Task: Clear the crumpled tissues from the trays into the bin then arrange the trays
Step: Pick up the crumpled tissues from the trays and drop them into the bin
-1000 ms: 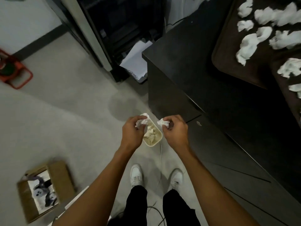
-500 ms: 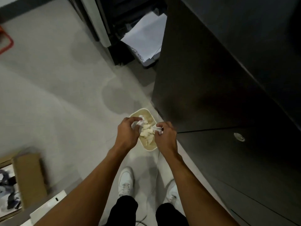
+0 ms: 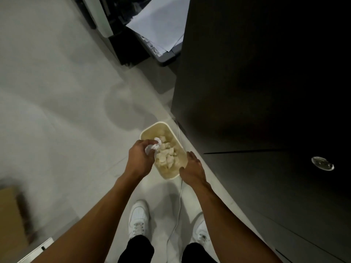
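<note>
Over the bin (image 3: 152, 132), at its left rim, the left hand (image 3: 139, 161) curls its fingers round a crumpled tissue (image 3: 152, 147) and holds the white wad just above the pile of tissues (image 3: 167, 158) lying inside. That grip is as it was half a second ago. The right hand (image 3: 191, 166) has changed. Earlier it pinched a tissue of its own above the bin. Now its fingers are loose and hold nothing, and it sits at the bin's right rim, close to the near corner. Whether it touches the rim cannot be told. The held tissue is inside the bin's outline, higher than the pile and against the left wall side. The pile fills the bin's middle, between the two hands.

Just right of the bin stands a dark cabinet (image 3: 256, 92). A white cable (image 3: 178, 205) runs from the bin's right side back toward the person, passing between two white shoes (image 3: 138, 219). Beyond the bin lies a stack of papers (image 3: 161, 25). Well to the bin's left is a blurred cardboard box (image 3: 11, 215).
</note>
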Action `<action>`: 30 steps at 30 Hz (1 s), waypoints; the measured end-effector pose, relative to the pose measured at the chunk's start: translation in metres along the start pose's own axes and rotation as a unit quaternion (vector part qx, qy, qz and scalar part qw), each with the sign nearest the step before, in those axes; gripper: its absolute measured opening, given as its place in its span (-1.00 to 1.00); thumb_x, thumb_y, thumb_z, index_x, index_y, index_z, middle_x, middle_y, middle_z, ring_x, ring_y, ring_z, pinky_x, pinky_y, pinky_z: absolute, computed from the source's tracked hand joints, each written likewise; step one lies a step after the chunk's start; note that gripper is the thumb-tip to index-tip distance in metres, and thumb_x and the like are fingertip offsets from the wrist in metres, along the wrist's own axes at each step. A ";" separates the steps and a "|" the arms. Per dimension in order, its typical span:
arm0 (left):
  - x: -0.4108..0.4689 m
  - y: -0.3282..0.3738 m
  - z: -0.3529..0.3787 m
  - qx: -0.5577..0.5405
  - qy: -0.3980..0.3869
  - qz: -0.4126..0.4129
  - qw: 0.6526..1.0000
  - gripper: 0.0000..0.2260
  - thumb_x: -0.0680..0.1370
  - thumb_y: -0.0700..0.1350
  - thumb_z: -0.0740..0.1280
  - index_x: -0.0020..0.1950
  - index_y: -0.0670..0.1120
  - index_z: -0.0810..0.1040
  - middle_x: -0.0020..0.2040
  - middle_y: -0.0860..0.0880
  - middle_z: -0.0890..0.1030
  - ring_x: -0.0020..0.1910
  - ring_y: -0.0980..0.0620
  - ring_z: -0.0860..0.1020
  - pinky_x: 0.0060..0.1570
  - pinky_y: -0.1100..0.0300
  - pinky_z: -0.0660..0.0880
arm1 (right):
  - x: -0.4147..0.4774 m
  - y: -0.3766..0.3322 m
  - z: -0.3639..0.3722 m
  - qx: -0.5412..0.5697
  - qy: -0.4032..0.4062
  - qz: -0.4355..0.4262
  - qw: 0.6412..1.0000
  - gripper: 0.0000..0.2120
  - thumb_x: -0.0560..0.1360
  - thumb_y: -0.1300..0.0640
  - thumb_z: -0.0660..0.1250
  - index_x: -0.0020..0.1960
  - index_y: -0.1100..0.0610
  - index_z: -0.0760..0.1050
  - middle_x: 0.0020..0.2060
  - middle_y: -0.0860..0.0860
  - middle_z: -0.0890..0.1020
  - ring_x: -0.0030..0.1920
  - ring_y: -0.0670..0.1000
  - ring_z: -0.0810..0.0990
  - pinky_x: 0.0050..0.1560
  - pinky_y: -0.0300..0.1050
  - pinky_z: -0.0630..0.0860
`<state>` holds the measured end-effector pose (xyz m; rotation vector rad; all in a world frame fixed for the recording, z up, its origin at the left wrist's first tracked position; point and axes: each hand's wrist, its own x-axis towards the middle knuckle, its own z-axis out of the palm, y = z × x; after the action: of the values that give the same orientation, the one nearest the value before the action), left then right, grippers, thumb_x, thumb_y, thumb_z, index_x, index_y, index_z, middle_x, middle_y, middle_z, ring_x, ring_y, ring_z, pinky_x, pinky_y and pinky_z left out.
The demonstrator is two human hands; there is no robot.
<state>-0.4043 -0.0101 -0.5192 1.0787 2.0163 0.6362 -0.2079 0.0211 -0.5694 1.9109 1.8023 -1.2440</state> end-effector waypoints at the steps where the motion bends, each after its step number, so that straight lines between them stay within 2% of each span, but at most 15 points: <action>1: 0.005 -0.003 0.006 -0.002 -0.001 0.006 1.000 -0.82 0.58 -0.13 0.41 0.16 0.01 0.69 0.09 0.01 0.57 0.00 0.04 0.53 0.02 0.24 0.42 | 0.003 0.004 0.002 -0.019 -0.022 -0.003 1.000 -0.30 0.54 0.12 0.34 0.61 0.11 0.15 0.60 0.04 0.22 0.54 0.15 0.28 0.45 0.06 0.38; 4: 0.014 -0.007 0.021 0.000 -0.003 0.008 1.000 -0.82 0.58 -0.13 0.41 0.15 0.03 0.69 0.13 0.01 0.60 0.04 0.04 0.55 0.03 0.24 0.42 | 0.006 0.014 0.008 -0.068 -0.060 -0.018 0.996 -0.28 0.57 0.07 0.32 0.64 0.09 0.07 0.64 0.01 0.09 0.56 0.16 0.24 0.49 0.11 0.34; 7: 0.021 -0.009 0.040 0.022 -0.023 0.009 0.999 -0.79 0.60 -0.14 0.37 0.21 -0.02 0.68 0.23 -0.05 0.61 0.11 -0.06 0.59 0.08 0.20 0.45 | 0.007 0.022 0.013 -0.073 -0.056 -0.025 0.995 -0.27 0.60 0.03 0.31 0.65 0.05 0.03 0.65 -0.02 0.04 0.57 0.16 0.23 0.50 0.13 0.32; 9: 0.023 -0.011 0.052 0.031 -0.076 0.004 0.997 -0.76 0.61 -0.13 0.37 0.26 -0.08 0.65 0.24 -0.04 0.61 0.16 -0.07 0.59 0.13 0.17 0.46 | 0.008 0.025 0.015 -0.066 -0.052 -0.031 0.996 -0.28 0.60 0.02 0.31 0.65 0.03 0.04 0.65 -0.03 0.05 0.56 0.15 0.24 0.51 0.13 0.33; 12: 0.023 -0.017 0.067 0.112 -0.182 -0.011 0.977 -0.58 0.57 -0.13 0.42 0.42 -0.17 0.53 0.36 -0.18 0.56 0.34 -0.22 0.52 0.30 0.07 0.42 | 0.009 0.026 0.014 -0.058 -0.045 -0.038 0.997 -0.34 0.61 0.01 0.31 0.63 -0.01 0.12 0.64 -0.04 0.10 0.55 0.17 0.27 0.48 0.12 0.34; 15: 0.019 -0.017 0.067 0.149 -0.191 -0.028 0.970 -0.57 0.57 -0.19 0.40 0.44 -0.18 0.50 0.40 -0.21 0.53 0.38 -0.25 0.48 0.33 0.07 0.39 | 0.004 0.021 0.003 -0.055 -0.037 -0.040 0.997 -0.41 0.62 0.01 0.31 0.60 0.01 0.21 0.63 0.01 0.16 0.55 0.19 0.27 0.48 0.14 0.33; 24: -0.021 0.017 0.000 0.123 -0.159 -0.055 0.978 -0.72 0.59 -0.14 0.35 0.30 -0.08 0.61 0.20 -0.07 0.67 0.13 -0.06 0.63 0.11 0.24 0.43 | -0.064 -0.012 -0.044 0.007 -0.021 -0.027 0.999 -0.44 0.60 0.12 0.30 0.57 0.07 0.29 0.59 0.01 0.25 0.54 0.15 0.27 0.47 0.05 0.33; 27: -0.045 0.055 -0.031 0.109 -0.146 -0.042 0.982 -0.75 0.60 -0.14 0.33 0.26 -0.07 0.64 0.15 -0.03 0.69 0.08 -0.04 0.65 0.06 0.28 0.42 | -0.101 -0.033 -0.071 0.039 0.004 -0.030 0.999 -0.47 0.57 0.12 0.34 0.53 0.10 0.35 0.50 0.03 0.39 0.48 0.14 0.37 0.43 0.00 0.39; 30: -0.069 0.097 -0.062 0.077 -0.134 -0.024 0.988 -0.78 0.59 -0.16 0.33 0.21 -0.05 0.66 0.07 -0.01 0.72 0.02 -0.02 0.67 0.08 0.23 0.48 | -0.141 -0.056 -0.105 0.092 0.031 -0.026 0.995 -0.55 0.56 0.17 0.36 0.44 0.13 0.46 0.38 0.08 0.53 0.38 0.13 0.49 0.35 -0.06 0.46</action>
<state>-0.3819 -0.0229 -0.3870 1.1366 1.8715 0.2949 -0.1984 0.0042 -0.3858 2.0325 1.8345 -1.4293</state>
